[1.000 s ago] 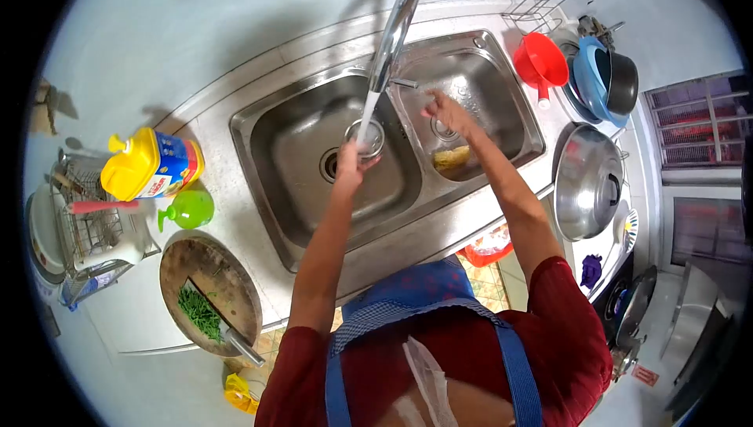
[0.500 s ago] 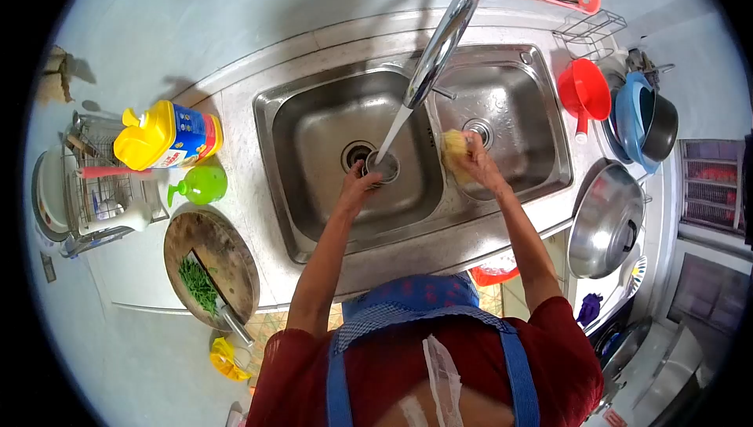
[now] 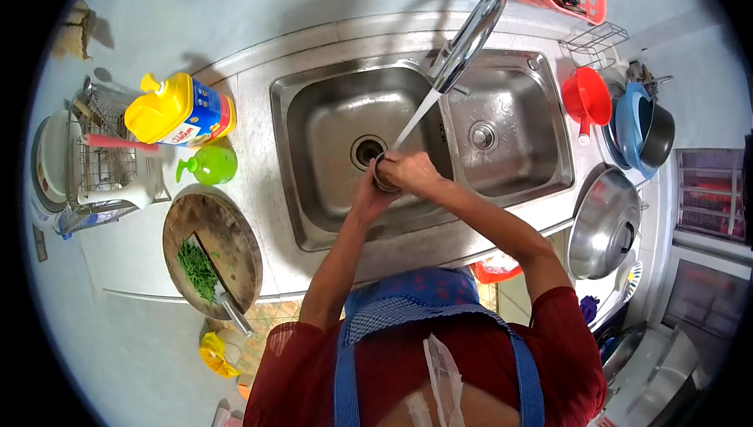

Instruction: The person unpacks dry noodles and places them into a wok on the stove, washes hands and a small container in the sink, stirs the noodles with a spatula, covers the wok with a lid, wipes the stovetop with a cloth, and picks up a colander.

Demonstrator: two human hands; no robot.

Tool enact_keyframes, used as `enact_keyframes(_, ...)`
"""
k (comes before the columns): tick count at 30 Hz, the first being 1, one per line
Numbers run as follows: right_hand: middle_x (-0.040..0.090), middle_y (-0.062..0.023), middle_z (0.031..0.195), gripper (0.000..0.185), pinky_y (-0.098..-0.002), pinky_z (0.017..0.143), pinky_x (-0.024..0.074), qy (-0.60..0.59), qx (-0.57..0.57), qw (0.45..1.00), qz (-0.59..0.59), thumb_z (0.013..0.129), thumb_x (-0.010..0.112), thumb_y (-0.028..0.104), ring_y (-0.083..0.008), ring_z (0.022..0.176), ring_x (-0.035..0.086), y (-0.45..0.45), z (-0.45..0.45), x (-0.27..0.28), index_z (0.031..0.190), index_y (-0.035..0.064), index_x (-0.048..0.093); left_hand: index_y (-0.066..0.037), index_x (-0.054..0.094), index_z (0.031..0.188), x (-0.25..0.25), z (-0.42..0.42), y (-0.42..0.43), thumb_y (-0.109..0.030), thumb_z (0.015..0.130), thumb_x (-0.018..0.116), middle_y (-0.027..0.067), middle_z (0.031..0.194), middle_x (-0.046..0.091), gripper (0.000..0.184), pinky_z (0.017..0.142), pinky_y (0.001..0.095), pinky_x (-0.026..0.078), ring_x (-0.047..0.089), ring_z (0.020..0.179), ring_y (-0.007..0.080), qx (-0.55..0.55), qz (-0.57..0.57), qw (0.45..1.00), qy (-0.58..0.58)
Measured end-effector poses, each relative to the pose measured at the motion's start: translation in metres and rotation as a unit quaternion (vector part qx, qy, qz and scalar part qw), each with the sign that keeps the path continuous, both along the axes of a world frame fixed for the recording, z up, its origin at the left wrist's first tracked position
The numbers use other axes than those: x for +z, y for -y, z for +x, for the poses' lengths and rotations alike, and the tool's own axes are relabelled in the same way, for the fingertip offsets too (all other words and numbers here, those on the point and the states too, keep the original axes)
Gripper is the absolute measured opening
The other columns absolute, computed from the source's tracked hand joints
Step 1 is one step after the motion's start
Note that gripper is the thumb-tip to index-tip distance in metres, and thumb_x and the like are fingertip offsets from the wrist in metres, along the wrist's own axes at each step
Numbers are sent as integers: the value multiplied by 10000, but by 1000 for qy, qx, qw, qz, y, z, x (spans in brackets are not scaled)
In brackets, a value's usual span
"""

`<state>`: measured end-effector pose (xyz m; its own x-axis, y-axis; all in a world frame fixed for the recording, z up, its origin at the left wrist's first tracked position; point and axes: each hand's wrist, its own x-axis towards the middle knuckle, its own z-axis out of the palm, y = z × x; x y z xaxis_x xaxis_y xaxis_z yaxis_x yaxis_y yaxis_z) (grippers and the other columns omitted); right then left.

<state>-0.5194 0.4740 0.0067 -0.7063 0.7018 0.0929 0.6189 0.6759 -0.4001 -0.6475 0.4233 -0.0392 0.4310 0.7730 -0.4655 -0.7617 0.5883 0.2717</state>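
Observation:
In the larger left basin of the steel sink, my left hand is wrapped round a small round cup, its mouth tilted up. My right hand is closed over the cup's mouth, with the fingertips at or inside the rim. What those fingers hold is hidden; no yellow sponge shows now. Water runs from the chrome faucet down onto or just behind my hands. The dark drain lies just beyond the cup.
Left of the sink stand a yellow jug, a green pump bottle and a round chopping board with cut greens and a knife. A red dipper, blue basins and a large metal lid sit right.
My right hand has moved left from the divider, where it held a yellow sponge, to the cup. The sponge has gone from sight. My left hand keeps the cup near the drain.

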Motion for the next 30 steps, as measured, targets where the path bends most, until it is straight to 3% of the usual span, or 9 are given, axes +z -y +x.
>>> enact_keyframes(6,602,-92,900,181,-379,700,483,101,56,989,89,695,588,80,-280,824,600,-15,10,-30,868,59,637,-85,493,1113,-9,-11,-18,-423,924,396,39,1020,533,399,826,322,407,497,935,155,-26,50,956,-289)
enact_keyframes(9,608,-98,863,129,-370,642,490,130,-48,973,-186,765,567,73,-266,745,604,-21,6,-42,874,33,624,-70,483,1095,-21,-14,-32,-388,914,438,18,978,507,369,815,263,379,471,904,124,77,186,890,-409)
enact_keyframes(10,608,-98,845,129,-359,614,489,-123,-195,872,-432,795,552,94,-249,714,601,-23,5,-48,881,21,616,-63,478,1091,-25,-14,-33,-380,902,468,9,967,489,369,812,237,365,457,898,111,131,225,876,-407)
enact_keyframes(11,608,-98,827,142,-348,586,488,-356,-311,636,-610,825,538,115,-232,682,598,-23,4,-54,889,9,608,-63,478,1091,-29,-10,-32,-380,902,468,9,967,489,369,812,237,365,457,898,111,132,224,876,-406)
enact_keyframes(15,601,-58,762,152,-306,591,477,-466,-377,534,-596,816,562,148,-220,657,597,-21,9,-87,896,25,601,-122,431,1151,-31,-2,-26,-433,880,475,18,1022,434,415,764,305,417,467,894,144,68,141,917,-365)
enact_keyframes(16,601,-58,762,152,-306,591,477,-466,-378,534,-596,816,562,148,-220,657,597,-17,11,-83,896,25,601,-127,415,1167,-24,-2,-22,-437,867,497,24,1045,418,440,753,326,433,466,924,158,13,99,931,-351)
enact_keyframes(18,622,-110,853,146,-344,622,488,-108,-293,929,-199,778,574,127,-283,725,607,-7,16,-75,884,31,604,-132,408,1176,-12,-3,-17,-433,854,518,32,1068,418,455,748,342,446,468,945,174,-4,105,937,-333)
enact_keyframes(22,615,-139,935,156,-376,662,493,89,-107,982,-125,762,572,122,-327,777,597,-4,29,-31,885,31,603,-101,437,1168,-8,-15,-17,-365,816,599,28,1053,463,469,687,323,480,501,922,164,34,89,947,-307)
enact_keyframes(30,600,-107,932,218,-367,672,495,-182,-235,951,-78,795,606,206,-327,791,596,19,-2,3,960,70,563,-40,427,1203,-47,-26,-21,-226,708,724,87,1124,490,606,826,341,442,506,1017,201,10,89,935,-344)
